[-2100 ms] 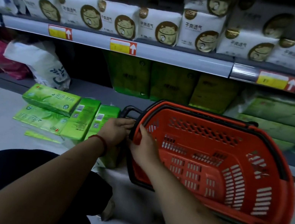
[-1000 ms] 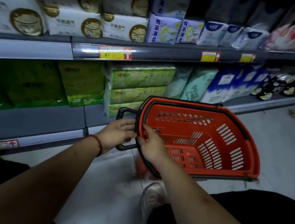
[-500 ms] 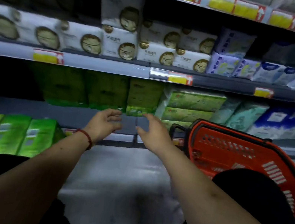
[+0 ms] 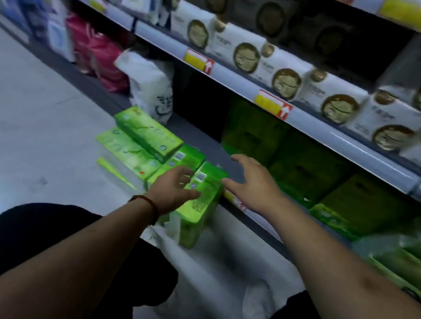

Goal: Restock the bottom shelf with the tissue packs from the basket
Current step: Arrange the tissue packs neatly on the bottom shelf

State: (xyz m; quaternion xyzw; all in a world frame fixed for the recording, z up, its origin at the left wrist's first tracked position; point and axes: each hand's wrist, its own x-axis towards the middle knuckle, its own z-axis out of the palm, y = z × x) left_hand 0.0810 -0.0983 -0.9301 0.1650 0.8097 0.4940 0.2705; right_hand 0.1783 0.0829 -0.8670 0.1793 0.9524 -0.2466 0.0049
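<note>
Left hand [image 4: 171, 189] and right hand [image 4: 252, 186], both spread open, over glossy bright-green barcoded tissue packs [image 4: 202, 208]

— Where are the packs [image 4: 149, 149]?
— On the floor [image 4: 31, 107], left of centre, right against the bottom shelf's [image 4: 198, 139] front edge. They're bright green; the far ones lie flat in a stack [image 4: 147, 136], and two upright ones [image 4: 211, 187] stand just right of it, barcodes up.
— And on the shelf?
— Darker green bundles [image 4: 302, 169], standing in a row toward the right.
</note>
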